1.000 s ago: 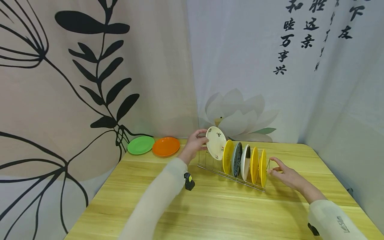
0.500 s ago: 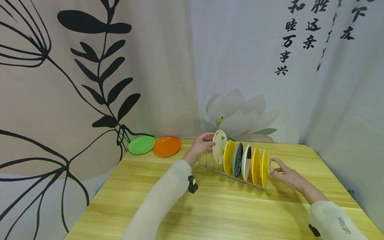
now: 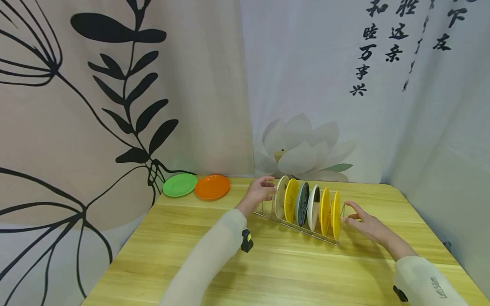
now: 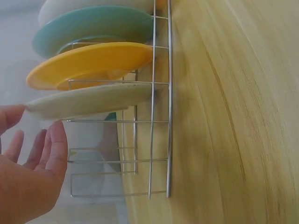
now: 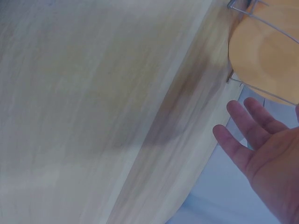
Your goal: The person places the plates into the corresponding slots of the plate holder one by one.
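A cream plate [image 3: 280,197] stands near the left end of a wire dish rack [image 3: 306,231], its lower edge down between the wires. My left hand [image 3: 261,191] is at its outer rim; in the left wrist view, thumb and forefinger pinch the edge of the cream plate [image 4: 88,101]. Beside it stand a yellow plate [image 3: 291,199], a blue-grey patterned plate [image 3: 302,204], a white plate with a dark part [image 3: 314,208] and two more yellow plates [image 3: 335,214]. My right hand [image 3: 363,222] rests at the rack's right end, fingers loosely extended, holding no plate.
A green plate [image 3: 180,185] and an orange plate [image 3: 212,187] lie flat at the table's back left. The wooden table [image 3: 298,272] meets a printed curtain [image 3: 206,106] behind it and a pale one on the right.
My left hand has lowered the cream plate into the rack and turned it more upright, in line with the others. The right hand has stayed at the rack's end.
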Motion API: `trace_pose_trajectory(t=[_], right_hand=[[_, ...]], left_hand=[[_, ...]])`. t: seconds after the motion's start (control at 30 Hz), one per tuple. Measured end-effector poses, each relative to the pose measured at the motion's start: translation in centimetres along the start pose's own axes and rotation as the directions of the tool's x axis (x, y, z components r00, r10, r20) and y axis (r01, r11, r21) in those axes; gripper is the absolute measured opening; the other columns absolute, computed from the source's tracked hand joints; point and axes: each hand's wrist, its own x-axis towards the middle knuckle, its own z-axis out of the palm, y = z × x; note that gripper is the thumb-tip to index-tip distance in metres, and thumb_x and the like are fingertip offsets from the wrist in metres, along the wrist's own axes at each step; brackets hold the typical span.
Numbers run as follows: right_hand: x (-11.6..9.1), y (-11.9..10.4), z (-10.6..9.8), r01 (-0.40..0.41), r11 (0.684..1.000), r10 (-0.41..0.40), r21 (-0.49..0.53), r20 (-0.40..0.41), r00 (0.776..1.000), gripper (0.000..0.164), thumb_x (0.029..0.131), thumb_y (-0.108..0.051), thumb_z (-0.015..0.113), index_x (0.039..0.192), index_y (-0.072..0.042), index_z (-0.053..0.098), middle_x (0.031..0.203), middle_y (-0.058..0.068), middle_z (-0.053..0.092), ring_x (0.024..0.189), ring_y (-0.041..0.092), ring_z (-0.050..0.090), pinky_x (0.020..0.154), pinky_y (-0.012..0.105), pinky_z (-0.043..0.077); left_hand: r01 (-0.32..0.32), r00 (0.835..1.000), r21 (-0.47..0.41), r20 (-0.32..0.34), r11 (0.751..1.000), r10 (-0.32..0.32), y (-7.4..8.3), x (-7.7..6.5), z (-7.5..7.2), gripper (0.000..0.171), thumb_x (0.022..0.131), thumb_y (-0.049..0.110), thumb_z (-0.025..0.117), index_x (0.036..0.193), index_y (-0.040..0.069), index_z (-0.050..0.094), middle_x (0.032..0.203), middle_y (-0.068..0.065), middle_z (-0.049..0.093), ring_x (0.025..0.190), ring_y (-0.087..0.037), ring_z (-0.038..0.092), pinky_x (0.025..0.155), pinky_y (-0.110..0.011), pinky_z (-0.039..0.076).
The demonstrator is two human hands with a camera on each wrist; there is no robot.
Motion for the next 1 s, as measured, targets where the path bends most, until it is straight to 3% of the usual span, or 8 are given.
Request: trace_pose_trajectory(t=[0.13, 0.43, 0.63, 0.87, 1.0], right_hand=[[0.0, 0.1, 0.0, -0.001, 1.0, 0.001, -0.004, -0.006, 1.0, 0.076, 0.101, -0.051, 0.048, 0.156, -0.012, 0.014, 0.137, 0.036, 0.048, 0.11, 0.052, 0.057, 0.084, 0.062, 0.05], [0.0, 0.3, 0.1, 0.0, 1.0, 0.0, -0.008, -0.007, 1.0, 0.074, 0.101, -0.049, 0.049, 0.156, -0.013, 0.015, 0.138, 0.036, 0.047, 0.11, 0.052, 0.057, 0.084, 0.063, 0.049], [0.0, 0.4, 0.1, 0.003, 1.0, -0.003, -0.005, -0.008, 1.0, 0.074, 0.101, -0.049, 0.049, 0.156, -0.013, 0.015, 0.138, 0.036, 0.047, 0.111, 0.052, 0.056, 0.084, 0.062, 0.049], [0.1, 0.3, 0.1, 0.006, 1.0, -0.006, 0.002, -0.004, 1.0, 0.077, 0.1, -0.054, 0.048, 0.156, -0.013, 0.014, 0.138, 0.036, 0.047, 0.112, 0.052, 0.056, 0.084, 0.062, 0.05], [0.1, 0.1, 0.2, 0.013, 1.0, -0.013, 0.003, -0.005, 1.0, 0.077, 0.1, -0.053, 0.048, 0.156, -0.013, 0.015, 0.137, 0.036, 0.047, 0.112, 0.052, 0.056, 0.084, 0.062, 0.05]], left_hand=[[0.002, 1.0, -0.023, -0.02, 1.0, -0.002, -0.2, 0.1, -0.3, 0.043, 0.09, -0.002, 0.067, 0.132, 0.004, 0.06, 0.115, -0.014, 0.062, 0.104, -0.03, 0.061, 0.094, -0.054, 0.051], [0.006, 0.999, -0.034, -0.052, 0.999, -0.007, -0.4, 0.0, -1.2, 0.041, 0.09, -0.001, 0.066, 0.131, 0.006, 0.061, 0.121, -0.018, 0.061, 0.096, -0.021, 0.063, 0.08, -0.039, 0.058], [0.002, 0.997, -0.066, -0.074, 0.998, -0.007, -0.2, 0.0, -2.0, 0.039, 0.092, 0.0, 0.066, 0.13, 0.004, 0.06, 0.118, -0.015, 0.06, 0.102, -0.029, 0.062, 0.09, -0.048, 0.055], [0.012, 0.991, -0.088, -0.128, 0.996, -0.024, -0.4, 0.1, -4.4, 0.041, 0.094, 0.003, 0.063, 0.134, 0.006, 0.058, 0.119, -0.015, 0.06, 0.107, -0.032, 0.06, 0.095, -0.051, 0.051], [0.011, 0.985, -0.114, -0.169, 0.993, -0.03, -0.9, 0.0, -6.3, 0.043, 0.095, 0.004, 0.061, 0.137, 0.007, 0.055, 0.118, -0.016, 0.06, 0.098, -0.027, 0.061, 0.096, -0.052, 0.05]])
